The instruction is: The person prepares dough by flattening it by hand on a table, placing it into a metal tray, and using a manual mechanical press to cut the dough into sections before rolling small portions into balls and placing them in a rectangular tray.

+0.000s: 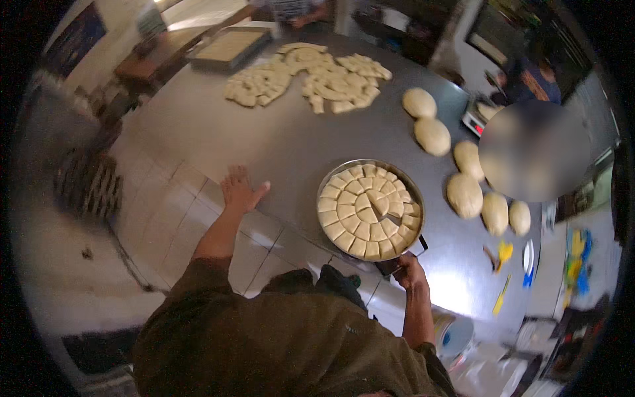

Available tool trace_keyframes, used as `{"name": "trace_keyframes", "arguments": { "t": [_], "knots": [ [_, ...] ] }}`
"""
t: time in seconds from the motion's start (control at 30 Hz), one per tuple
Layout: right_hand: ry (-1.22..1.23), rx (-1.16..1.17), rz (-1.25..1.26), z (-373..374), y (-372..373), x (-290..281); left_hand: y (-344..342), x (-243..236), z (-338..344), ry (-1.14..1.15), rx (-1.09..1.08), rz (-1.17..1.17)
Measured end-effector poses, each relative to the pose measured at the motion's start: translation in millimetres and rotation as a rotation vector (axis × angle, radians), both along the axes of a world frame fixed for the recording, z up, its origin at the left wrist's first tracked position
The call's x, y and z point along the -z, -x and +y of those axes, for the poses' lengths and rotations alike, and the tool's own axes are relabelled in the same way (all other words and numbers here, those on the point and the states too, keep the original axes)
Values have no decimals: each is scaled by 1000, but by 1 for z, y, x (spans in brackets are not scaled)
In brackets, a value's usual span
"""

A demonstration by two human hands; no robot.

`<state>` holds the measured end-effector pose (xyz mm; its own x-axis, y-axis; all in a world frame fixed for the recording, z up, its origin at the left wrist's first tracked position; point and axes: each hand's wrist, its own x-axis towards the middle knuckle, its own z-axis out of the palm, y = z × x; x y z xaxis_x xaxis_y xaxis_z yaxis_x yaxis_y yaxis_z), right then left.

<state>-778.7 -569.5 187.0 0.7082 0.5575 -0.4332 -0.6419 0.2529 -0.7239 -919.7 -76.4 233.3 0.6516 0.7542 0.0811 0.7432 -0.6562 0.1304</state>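
A round metal pan (423,228) rests at the near edge of the metal table, filled with pale dough cut into rings of small pieces (362,213). A few pieces at its right side sit raised and tilted. My right hand (411,271) is closed beside the pan's near right rim, by a dark block and a thin metal handle; what exactly lies in its fingers is hidden. Left of the pan, my left hand (241,190) is empty, fingers spread, over the table's near edge.
Several smooth dough balls (464,196) line the table's right side. Cut dough pieces (344,83) lie in heaps at the far side, near a rectangular tray (231,47). A scale (475,119) stands far right, with people beyond the table. Yellow tools (503,294) lie near right.
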Motion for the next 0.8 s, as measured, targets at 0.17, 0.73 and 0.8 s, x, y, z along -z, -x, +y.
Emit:
{"name": "trace_keyframes", "arguments": {
  "t": [0.17,0.73,0.8],
  "knots": [
    [30,-169,-307,-59,-145,40,-35,72,-104,-132,-265,-252],
    [-144,-366,-2012,-344,-101,-192,-60,55,-909,-142,-502,-343],
    [-270,-438,-2254,-197,-92,-215,-76,19,-787,-170,-490,-402]
  ]
}}
